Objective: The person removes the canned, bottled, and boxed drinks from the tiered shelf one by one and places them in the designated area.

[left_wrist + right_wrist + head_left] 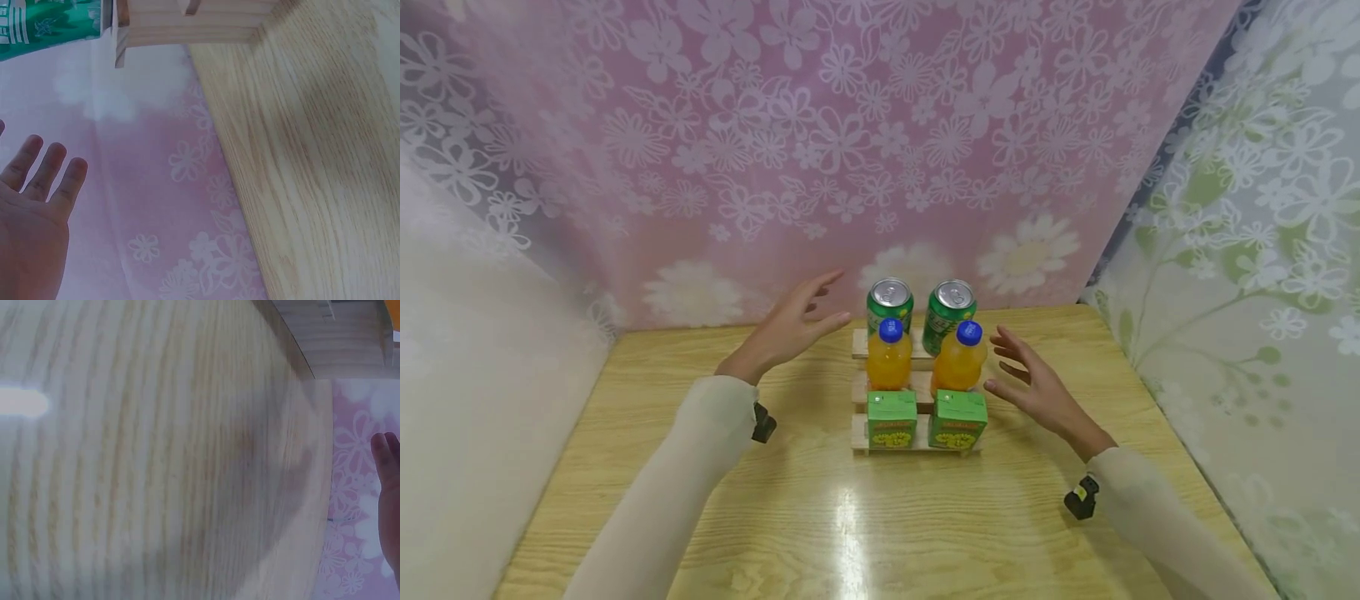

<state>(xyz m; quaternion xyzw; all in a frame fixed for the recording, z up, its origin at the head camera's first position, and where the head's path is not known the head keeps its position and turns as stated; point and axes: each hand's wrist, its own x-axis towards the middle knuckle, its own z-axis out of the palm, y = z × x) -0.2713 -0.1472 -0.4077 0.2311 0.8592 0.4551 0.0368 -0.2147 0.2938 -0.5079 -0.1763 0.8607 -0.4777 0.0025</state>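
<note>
A stepped wooden rack (860, 387) stands on the table with drinks in two columns. On its back step are a left green can (890, 298) and a right green can (951, 302). Two blue-capped orange drink bottles (889, 364) stand on the middle step, and two green juice boxes (892, 419) on the front one. Left of the cans my left hand (790, 323) is held with fingers apart, touching nothing. My right hand (1037, 387) is just right of the bottles, fingers loosely bent, holding nothing. The left wrist view shows a green can (50, 25) beyond my fingers (47, 169).
The wood-grain table (775, 517) reaches a pink flowered cloth (820, 167) at the back. A pale flowered cloth (1262, 333) hangs along the right side, and a whitish one (475, 350) on the left. Each wrist carries a small black camera (763, 423).
</note>
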